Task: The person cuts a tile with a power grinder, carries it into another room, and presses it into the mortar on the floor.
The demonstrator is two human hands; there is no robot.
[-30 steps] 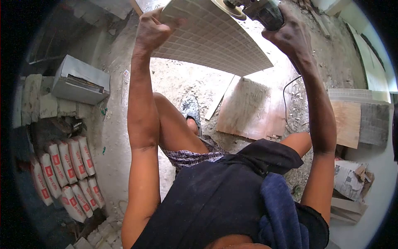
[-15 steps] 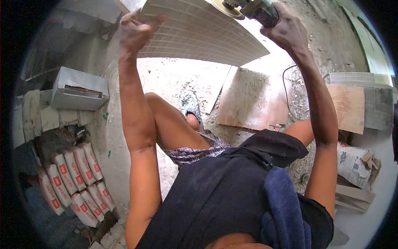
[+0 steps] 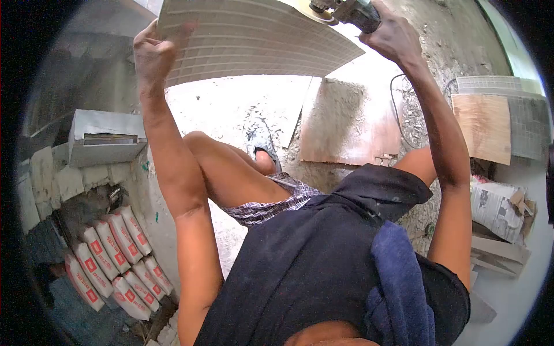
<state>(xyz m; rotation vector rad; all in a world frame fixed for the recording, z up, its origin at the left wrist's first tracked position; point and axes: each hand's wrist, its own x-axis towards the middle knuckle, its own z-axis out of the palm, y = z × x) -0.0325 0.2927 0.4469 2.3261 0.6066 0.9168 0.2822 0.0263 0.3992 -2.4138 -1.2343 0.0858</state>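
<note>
Up top, L hand point(image 3: 154, 55) has shifted left, clamped on tile point(image 3: 254, 43); R hand point(image 3: 393, 33) grips grinder point(image 3: 359, 15).

At 8 o'clock, the white bags point(image 3: 123, 237) carry red lettering that seems to read "RIZAL", though it is blurred, beside a red block with a pale mark too small to make out. Between 3 and 4 o'clock, the crumpled wrapper point(image 3: 495, 211) bears dark print, too small to read.

Shows a pale, grid-backed tile point(image 3: 248, 46) raised and tilted far-centre, with a dark, pale-disced grinder point(image 3: 360, 16) at its far right.
</note>
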